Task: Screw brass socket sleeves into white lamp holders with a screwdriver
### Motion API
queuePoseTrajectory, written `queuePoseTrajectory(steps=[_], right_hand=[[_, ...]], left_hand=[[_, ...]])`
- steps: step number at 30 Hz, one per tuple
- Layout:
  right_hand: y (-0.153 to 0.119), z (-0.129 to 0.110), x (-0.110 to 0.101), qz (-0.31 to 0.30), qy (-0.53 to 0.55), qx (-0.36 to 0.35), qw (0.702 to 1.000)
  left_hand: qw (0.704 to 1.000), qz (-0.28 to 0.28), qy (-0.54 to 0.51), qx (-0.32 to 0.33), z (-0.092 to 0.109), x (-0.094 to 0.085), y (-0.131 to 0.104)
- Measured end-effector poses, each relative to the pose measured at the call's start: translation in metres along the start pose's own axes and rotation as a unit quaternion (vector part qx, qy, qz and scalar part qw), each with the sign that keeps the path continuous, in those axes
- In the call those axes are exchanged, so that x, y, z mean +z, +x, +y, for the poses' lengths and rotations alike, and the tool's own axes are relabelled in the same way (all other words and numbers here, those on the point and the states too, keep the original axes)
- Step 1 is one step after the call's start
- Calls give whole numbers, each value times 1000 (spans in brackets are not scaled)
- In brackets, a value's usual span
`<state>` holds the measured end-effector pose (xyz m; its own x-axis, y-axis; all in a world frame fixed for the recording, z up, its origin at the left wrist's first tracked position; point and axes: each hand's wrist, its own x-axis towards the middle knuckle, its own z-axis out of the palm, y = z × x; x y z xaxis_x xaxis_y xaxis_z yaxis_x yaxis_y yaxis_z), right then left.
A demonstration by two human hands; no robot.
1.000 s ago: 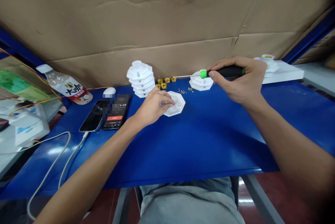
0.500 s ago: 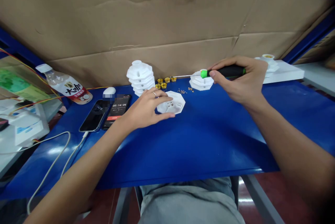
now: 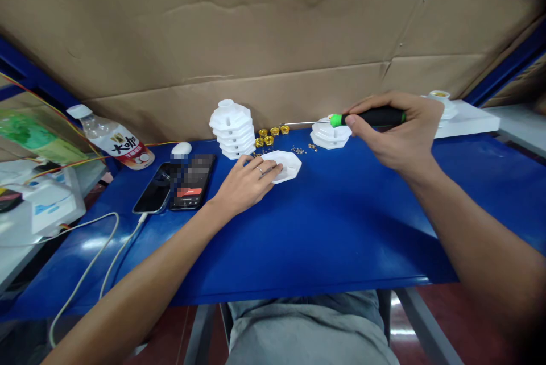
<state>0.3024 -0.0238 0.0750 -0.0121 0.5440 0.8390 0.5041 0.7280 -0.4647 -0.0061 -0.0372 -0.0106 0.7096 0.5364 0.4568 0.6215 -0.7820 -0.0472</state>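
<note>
Projecting rightward from the left hand [image 3: 246, 186]'s bent fingers, pinch unverifiable, a white octagonal plastic base [image 3: 292, 161] lies farther from the right hand [image 3: 403, 135], closed around a black-and-green screwdriver [image 3: 384, 117] pointing left.

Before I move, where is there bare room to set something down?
Bare: the blue table between left forearm and right forearm, from plate to near edge; also between right forearm and white board. Crowded: the back, with stack, gold rings and tiny parts; the left, with phones, cable and bottle.
</note>
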Motion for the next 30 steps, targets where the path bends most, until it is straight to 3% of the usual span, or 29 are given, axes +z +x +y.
queuePoseTrajectory(steps=[3,5,7,10,13,18,25,30], right_hand=[[2,-5,-2,23,13,-5,1000],[3,-11,-5,47,22,-11,999],[3,-18,-9,60,23,-33,997],[-1,-30,-11,23,29,-63,997],[-8,-37,-8,-45,23,-86,995],[-17,-34,3,-103,20,-160,982],[-22,-24,10,-143,6,-133,981],[-22,-24,11,-153,9,-163,975]], left_hand=[[980,79,-140,-121,-5,0,-3],[926,131,-252,-249,-10,0,-4],[849,166,-363,-346,-14,1,-5],[754,196,-489,-392,-19,6,-5],[700,198,-557,-399,-20,12,-5],[679,186,-584,-405,-14,13,-3],[678,177,-580,-415,-9,8,-1],[689,178,-570,-411,-8,9,-1]])
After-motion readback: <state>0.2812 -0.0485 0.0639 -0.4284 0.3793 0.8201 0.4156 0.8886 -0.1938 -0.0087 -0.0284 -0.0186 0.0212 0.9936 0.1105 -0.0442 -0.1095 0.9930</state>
